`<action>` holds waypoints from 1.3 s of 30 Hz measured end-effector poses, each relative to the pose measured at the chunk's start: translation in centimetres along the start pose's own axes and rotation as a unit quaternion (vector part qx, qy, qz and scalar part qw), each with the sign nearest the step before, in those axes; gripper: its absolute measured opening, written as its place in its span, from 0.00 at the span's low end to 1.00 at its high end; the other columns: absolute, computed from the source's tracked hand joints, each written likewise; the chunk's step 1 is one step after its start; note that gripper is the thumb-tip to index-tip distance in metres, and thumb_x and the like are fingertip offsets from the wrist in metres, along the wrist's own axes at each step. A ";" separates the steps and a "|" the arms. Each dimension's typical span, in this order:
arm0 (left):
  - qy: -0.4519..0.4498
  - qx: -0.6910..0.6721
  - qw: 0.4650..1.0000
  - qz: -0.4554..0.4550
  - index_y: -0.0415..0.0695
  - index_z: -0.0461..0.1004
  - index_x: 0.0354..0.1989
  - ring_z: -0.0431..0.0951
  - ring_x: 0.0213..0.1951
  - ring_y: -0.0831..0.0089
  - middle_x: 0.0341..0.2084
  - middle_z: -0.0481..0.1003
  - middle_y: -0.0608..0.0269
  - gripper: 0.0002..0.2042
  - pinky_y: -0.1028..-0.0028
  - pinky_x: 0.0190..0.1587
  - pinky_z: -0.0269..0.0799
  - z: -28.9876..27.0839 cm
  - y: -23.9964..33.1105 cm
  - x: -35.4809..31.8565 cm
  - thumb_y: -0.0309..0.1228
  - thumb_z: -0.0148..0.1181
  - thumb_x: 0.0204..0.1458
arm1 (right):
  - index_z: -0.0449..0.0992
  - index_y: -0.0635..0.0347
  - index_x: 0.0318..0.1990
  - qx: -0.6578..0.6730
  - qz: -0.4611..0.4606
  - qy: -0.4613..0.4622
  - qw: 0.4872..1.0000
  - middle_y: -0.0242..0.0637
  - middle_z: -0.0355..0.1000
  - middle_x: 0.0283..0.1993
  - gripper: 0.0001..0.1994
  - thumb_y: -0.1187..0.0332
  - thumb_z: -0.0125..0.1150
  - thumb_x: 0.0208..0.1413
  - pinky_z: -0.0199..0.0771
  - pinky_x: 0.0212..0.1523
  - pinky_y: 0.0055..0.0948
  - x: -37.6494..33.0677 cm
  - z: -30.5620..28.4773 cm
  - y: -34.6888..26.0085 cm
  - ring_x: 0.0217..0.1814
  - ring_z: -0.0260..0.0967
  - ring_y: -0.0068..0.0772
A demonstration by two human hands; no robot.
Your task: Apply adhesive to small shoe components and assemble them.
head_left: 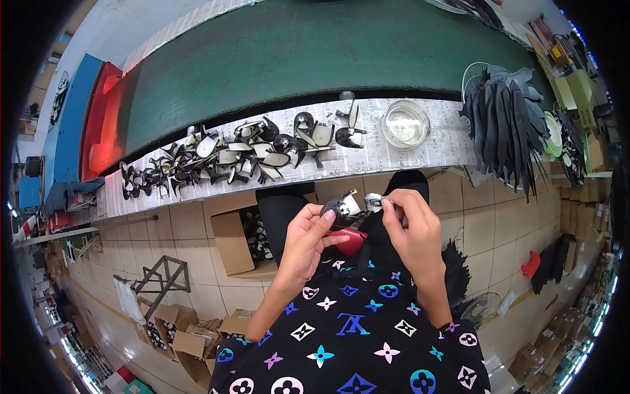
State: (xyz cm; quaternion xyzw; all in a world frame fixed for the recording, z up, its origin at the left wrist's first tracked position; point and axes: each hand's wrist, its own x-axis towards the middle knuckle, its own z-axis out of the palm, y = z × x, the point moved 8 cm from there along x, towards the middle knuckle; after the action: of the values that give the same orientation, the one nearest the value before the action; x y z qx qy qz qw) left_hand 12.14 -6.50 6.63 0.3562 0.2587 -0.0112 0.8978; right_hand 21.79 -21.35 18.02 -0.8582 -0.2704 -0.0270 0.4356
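My left hand [307, 240] holds a dark, glossy, curved piece with a white inner face [349, 205], which looks like a shoe part. It is gripped between thumb and fingers above my lap. Just to its right, my right hand [415, 222] pinches a small white-and-grey piece [373, 201] between thumb and forefinger. The two pieces are close together; whether they touch, I cannot tell. Beneath my left fingers shows a smooth red object [350, 241]. On the bench ahead lies a heap of similar dark curved pieces [226, 156] with pale faces.
A round clear bowl [405, 125] stands on the paper-covered bench edge [354, 159]. Behind runs a green conveyor belt [295, 52], with a blue-and-red machine [72, 125] at left. Black strips [502, 125] hang over a basket at right. An open carton [230, 243] sits below the bench.
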 end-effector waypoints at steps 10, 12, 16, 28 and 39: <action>-0.021 0.011 1.000 -0.014 0.39 0.68 0.44 0.80 0.39 0.74 0.40 0.77 0.58 0.09 0.72 0.39 0.83 0.7 0.0 0.1 0.30 0.57 0.61 | 0.73 0.67 0.35 0.110 -0.013 -0.038 0.993 0.37 0.71 0.31 0.05 0.78 0.63 0.54 0.68 0.22 0.22 0.1 2.0 -0.4 0.23 0.68 0.24; -0.018 0.012 1.000 -0.018 0.39 0.68 0.44 0.80 0.39 0.74 0.40 0.77 0.58 0.09 0.72 0.39 0.83 0.5 0.0 0.1 0.30 0.57 0.61 | 0.74 0.67 0.36 0.141 0.022 -0.044 0.989 0.35 0.71 0.30 0.04 0.77 0.63 0.55 0.65 0.21 0.20 -0.1 2.3 0.7 0.22 0.66 0.19; -0.028 0.013 0.999 -0.023 0.39 0.68 0.44 0.80 0.39 0.74 0.40 0.77 0.58 0.09 0.72 0.39 0.83 0.7 0.0 -0.1 0.30 0.57 0.61 | 0.74 0.67 0.35 0.160 0.068 -0.060 0.983 0.34 0.75 0.32 0.02 0.77 0.61 0.57 0.69 0.28 0.18 -0.2 2.6 1.6 0.27 0.68 0.18; -0.038 0.010 0.999 -0.009 0.39 0.68 0.44 0.80 0.39 0.74 0.40 0.77 0.59 0.08 0.71 0.40 0.83 0.1 0.6 -0.3 0.27 0.57 0.61 | 0.74 0.69 0.38 0.316 0.157 -0.070 0.933 0.33 0.75 0.33 0.06 0.74 0.58 0.62 0.69 0.29 0.17 -0.6 3.5 1.9 0.27 0.68 0.14; -0.178 -0.236 0.954 0.046 0.40 0.67 0.50 0.80 0.41 0.66 0.40 0.77 0.57 0.18 0.67 0.45 0.80 -2.0 2.0 -3.8 0.33 0.63 0.56 | 0.72 0.64 0.37 0.471 0.168 -0.012 0.866 0.37 0.73 0.34 0.09 0.66 0.55 0.64 0.62 0.21 0.16 -1.2 2.7 1.4 0.22 0.63 0.16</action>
State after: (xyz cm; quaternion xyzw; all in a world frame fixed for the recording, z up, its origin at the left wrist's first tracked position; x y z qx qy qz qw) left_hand 8.36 -4.31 8.42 0.1376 0.0730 0.0285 0.9874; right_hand 20.93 -20.53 14.97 -0.5839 -0.1081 0.1876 0.7825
